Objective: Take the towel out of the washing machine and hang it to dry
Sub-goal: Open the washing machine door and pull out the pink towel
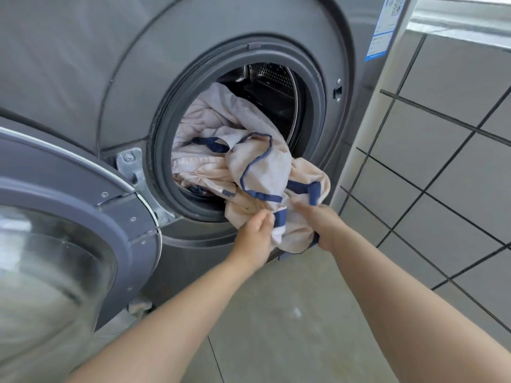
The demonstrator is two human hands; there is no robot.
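- Head view: a pale cream towel point(260, 167) with navy binding is seen spilling out of the front-loading washing machine point(110, 78), part bunched in the drum point(276, 87), part hanging over the rubber door gasket point(163, 150).
- The cloth is judged soft, limp and probably damp-heavy; it is likely to drag on the gasket, so the bound edge is best gathered close to the opening.
- The left hand point(255, 234) is curled onto the lower fold, pinching it beside a navy strip.
- The right hand point(318, 225) is closed round the hanging bundle from the right.
- Both forearms are extended forward; the door point(83, 217) is swung open at left.
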